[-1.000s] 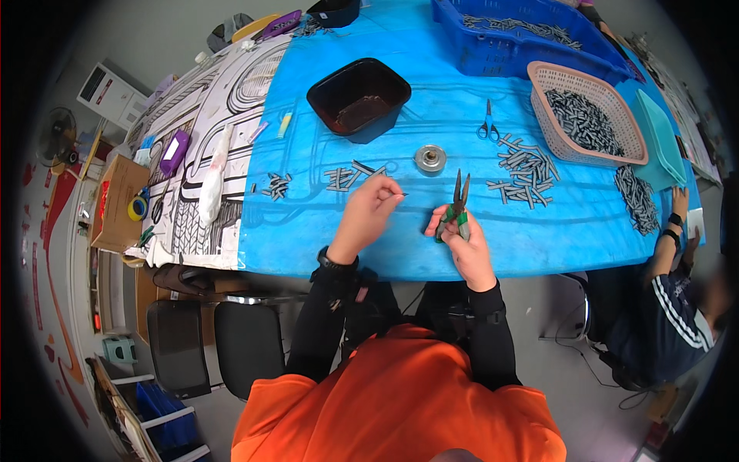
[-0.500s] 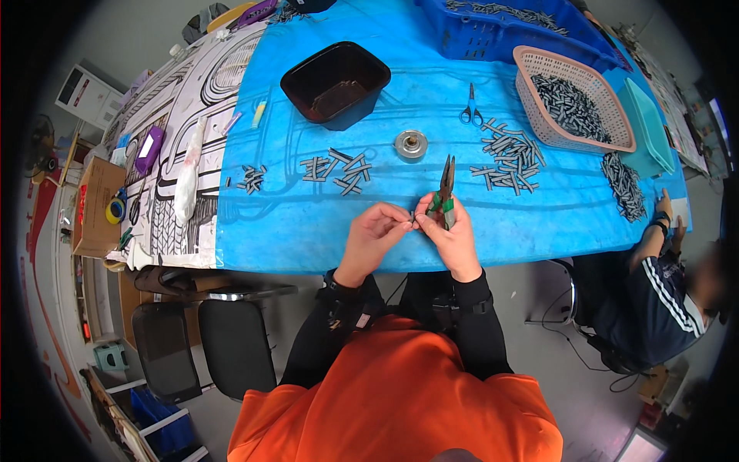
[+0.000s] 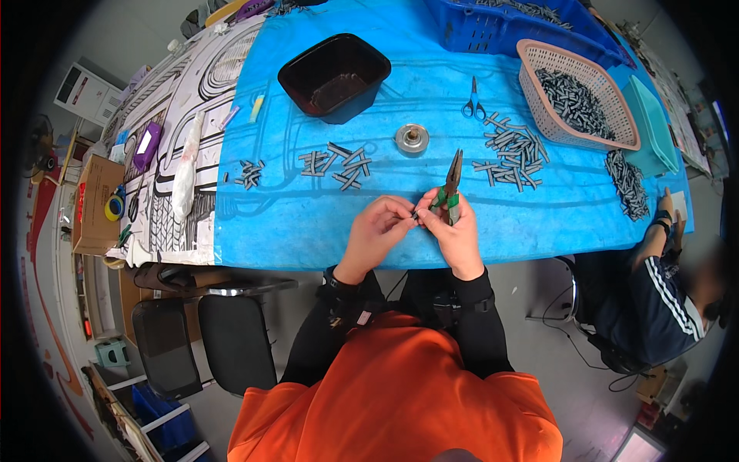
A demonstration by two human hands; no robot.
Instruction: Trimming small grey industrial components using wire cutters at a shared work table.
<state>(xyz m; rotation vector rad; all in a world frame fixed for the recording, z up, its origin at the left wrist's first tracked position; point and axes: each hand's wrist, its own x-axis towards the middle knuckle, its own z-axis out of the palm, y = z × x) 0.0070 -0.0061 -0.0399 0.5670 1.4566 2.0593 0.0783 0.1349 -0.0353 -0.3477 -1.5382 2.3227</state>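
Near the table's front edge, my left hand (image 3: pixel 379 235) pinches a small dark grey piece (image 3: pixel 415 215) between thumb and fingers. My right hand (image 3: pixel 457 240) meets it there, its thumb and fingertip at the same piece. Long-nosed pliers (image 3: pixel 455 181) with green handles lie in my right palm, their jaws pointing up and away from me. Beyond my hands stands a small round metal can (image 3: pixel 412 139) with a brownish centre. Short grey rod-like pieces lie in a loose group (image 3: pixel 336 164) to the left and a larger pile (image 3: pixel 514 154) to the right.
Farther off are a black tub (image 3: pixel 335 81), blue-handled scissors (image 3: pixel 474 104), a pink basket (image 3: pixel 531 85) of grey pieces, a teal basket (image 3: pixel 650 131) and a blue crate (image 3: pixel 493 35). Another small cluster (image 3: pixel 250 174) lies left. A person (image 3: pixel 662 285) sits at the right.
The pliers in my right hand have tilted slightly to the right and upward. Both hands stay together around the small piece. The whole view has shifted a little.
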